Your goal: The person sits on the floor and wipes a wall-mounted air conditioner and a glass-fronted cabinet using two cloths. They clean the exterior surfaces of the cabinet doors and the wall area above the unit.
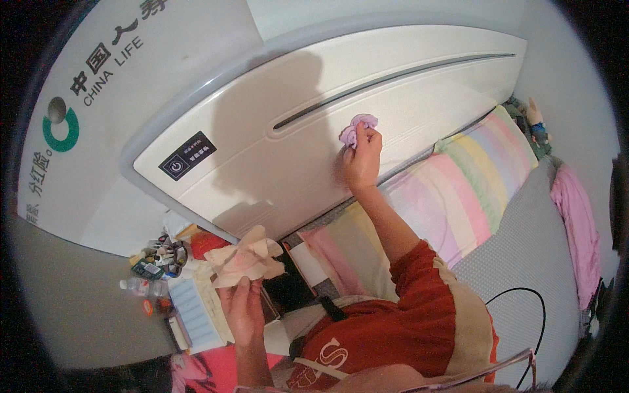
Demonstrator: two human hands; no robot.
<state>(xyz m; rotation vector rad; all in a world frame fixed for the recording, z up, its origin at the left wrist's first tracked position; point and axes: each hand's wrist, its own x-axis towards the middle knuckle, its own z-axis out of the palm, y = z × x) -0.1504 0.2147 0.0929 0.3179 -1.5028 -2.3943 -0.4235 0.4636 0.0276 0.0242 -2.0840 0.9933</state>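
My right hand (364,159) pinches a crumpled lilac cloth (355,131) against the glossy white headboard (236,162), just below its long dark slot (393,91). In my left hand (242,309) is a loosely bunched peach cloth (248,260), held up between thumb and fingers. That cloth is in front of the headboard's lower left part; I cannot tell whether it touches. A dark panel with a power symbol (187,155) sits at the headboard's left end. My shadow falls across the middle of the white surface.
Striped pillows (442,196) lie along the headboard's foot on a grey mat (511,245). On the left stand a cup of small tools (169,253), a clear bottle (145,286) and a pale blue box (195,312). A black cable (543,314) curves at right. Wall poster (142,29) bears writing.
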